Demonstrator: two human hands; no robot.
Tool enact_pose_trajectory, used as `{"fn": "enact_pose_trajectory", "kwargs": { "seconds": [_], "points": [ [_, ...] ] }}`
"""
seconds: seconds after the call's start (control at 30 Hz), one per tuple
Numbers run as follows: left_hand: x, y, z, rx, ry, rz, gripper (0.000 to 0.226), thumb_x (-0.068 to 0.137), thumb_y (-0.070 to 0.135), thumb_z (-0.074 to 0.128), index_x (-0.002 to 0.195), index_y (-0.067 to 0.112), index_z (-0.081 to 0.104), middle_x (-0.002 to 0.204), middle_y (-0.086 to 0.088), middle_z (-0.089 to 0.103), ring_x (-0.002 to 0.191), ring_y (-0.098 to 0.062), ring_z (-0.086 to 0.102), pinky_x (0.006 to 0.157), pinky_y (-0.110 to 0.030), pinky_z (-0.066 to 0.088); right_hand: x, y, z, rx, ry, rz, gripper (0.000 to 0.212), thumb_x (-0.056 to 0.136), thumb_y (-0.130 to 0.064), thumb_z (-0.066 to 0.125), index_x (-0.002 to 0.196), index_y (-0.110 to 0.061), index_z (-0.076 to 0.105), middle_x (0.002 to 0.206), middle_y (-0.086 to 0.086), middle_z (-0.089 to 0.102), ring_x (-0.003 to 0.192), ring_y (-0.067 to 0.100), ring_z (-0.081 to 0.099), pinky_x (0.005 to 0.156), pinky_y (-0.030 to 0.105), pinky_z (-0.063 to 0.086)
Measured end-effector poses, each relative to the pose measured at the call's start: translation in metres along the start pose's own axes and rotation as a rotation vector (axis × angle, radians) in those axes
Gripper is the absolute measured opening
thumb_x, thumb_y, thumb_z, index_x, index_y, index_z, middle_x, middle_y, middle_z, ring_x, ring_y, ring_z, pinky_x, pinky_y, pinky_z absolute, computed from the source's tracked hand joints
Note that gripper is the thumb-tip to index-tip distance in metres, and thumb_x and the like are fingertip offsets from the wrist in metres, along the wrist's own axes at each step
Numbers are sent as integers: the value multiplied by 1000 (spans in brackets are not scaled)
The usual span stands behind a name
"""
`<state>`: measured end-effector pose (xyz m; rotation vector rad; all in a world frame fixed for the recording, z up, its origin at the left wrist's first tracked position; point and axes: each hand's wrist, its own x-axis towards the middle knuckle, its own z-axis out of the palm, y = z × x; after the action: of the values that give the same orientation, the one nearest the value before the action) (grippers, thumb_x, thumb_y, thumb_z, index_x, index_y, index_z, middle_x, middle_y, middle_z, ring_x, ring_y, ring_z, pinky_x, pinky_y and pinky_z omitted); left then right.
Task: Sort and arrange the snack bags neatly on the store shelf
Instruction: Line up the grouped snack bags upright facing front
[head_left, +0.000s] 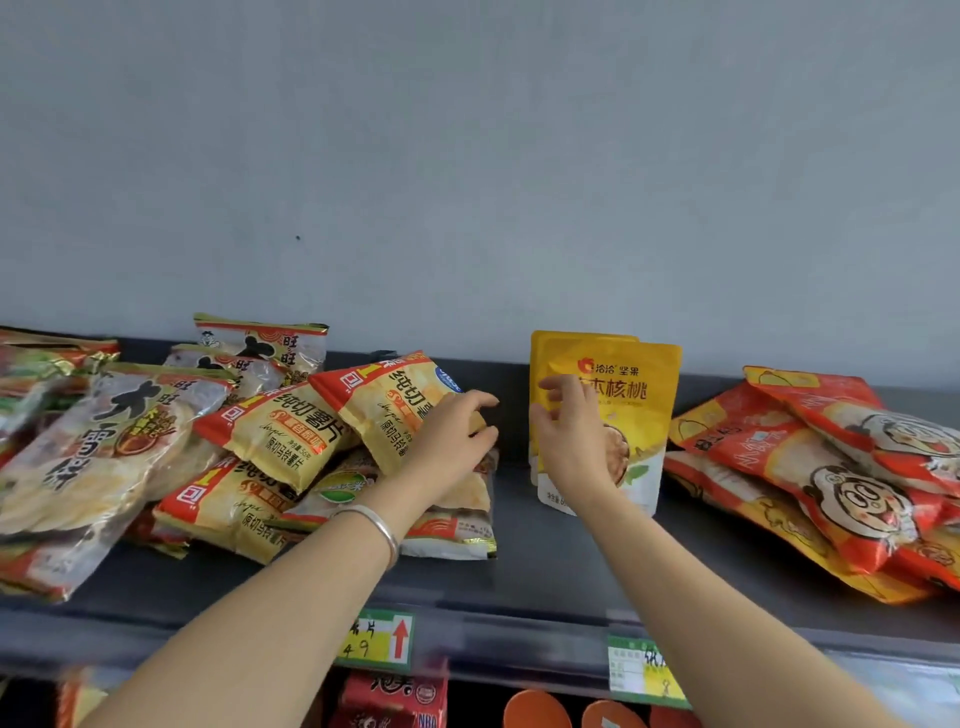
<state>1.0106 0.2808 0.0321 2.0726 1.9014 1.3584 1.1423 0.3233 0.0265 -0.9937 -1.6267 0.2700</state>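
Shelf (545, 561): dark grey, flat, smooth deck set against a plain matt grey wall (467, 156).

Far left: large rice cracker bag (104, 457), glossy clear film with black characters, round pale crackers visible through it. It lies flat and slanted; smaller bags of the same kind (260, 348) are behind it by the wall.

Centre left: loose pile of potato chip bags (280, 436), pillow-shaped, yellow foil with a red band at one end, overlapping at mixed angles. The top potato chip bag (384, 400) lies tilted across the pile.

Left hand (452, 431): rests on the right end of the top potato chip bag, fingers curled over its edge and thumb beneath, gripping it. A smooth silver bangle (376, 525) is on the wrist.

Centre right: two walnut pouches (639, 410), flat, yellow, matt, with rounded corners. They stand upright, one just behind the other, near the wall.

Right hand (571, 441): wide, fingers spread and slightly bent, touching the front pouch's face near its left edge.

Right: stack of red snack bags (810, 467), shiny crinkled film printed with a cartoon face, lying flat and overlapping.

Front rail: two paper price labels (376, 639), green and yellow.
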Motion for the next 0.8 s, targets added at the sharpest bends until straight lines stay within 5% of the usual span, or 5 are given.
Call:
{"fn": "enact_pose_trajectory", "kwargs": {
  "seconds": [0.2, 0.37, 0.5, 0.63, 0.8],
  "points": [
    [1, -45, -63, 334, 179, -16, 40, 91, 26, 56, 131, 25, 51, 139, 1, 46, 130, -19, 39, 104, -34, 34, 4, -21, 66, 146, -460, 371, 54, 94, -31, 57, 142, -16, 37, 132, 9, 52, 112, 23, 58, 86, 36, 54],
    [13, -84, -92, 385, 166, -72, 46, 89, 35, 57, 133, 27, 47, 136, 1, 49, 126, -19, 43, 100, -38, 39, 19, -10, 93, 151, -402, 595, 50, 91, -35, 59, 134, -11, 46, 113, 8, 62, 98, 23, 63, 70, 32, 53],
    [29, -100, -101, 375, 129, -55, 51, 91, 41, 52, 139, 27, 40, 141, 1, 45, 129, -19, 42, 102, -39, 39, 26, -5, 102, 153, -358, 712, 50, 87, -33, 65, 125, -4, 50, 109, 13, 63, 95, 26, 64, 68, 33, 53],
    [46, -101, -104, 388, -11, -86, 61, 90, 56, 45, 144, 29, 32, 145, 2, 43, 134, -23, 39, 106, -45, 34, 31, -18, 106, 141, -269, 736, 48, 94, -41, 52, 126, -5, 52, 107, 10, 63, 95, 25, 62, 76, 36, 53],
    [55, -103, -101, 347, -114, -95, 63, 88, 60, 45, 141, 27, 37, 138, 3, 51, 127, -22, 47, 104, -47, 37, 22, -49, 104, 315, -336, 745, 51, 94, -40, 56, 134, -12, 41, 93, 2, 60, 73, 11, 56, 54, 26, 40]
  ]
}}
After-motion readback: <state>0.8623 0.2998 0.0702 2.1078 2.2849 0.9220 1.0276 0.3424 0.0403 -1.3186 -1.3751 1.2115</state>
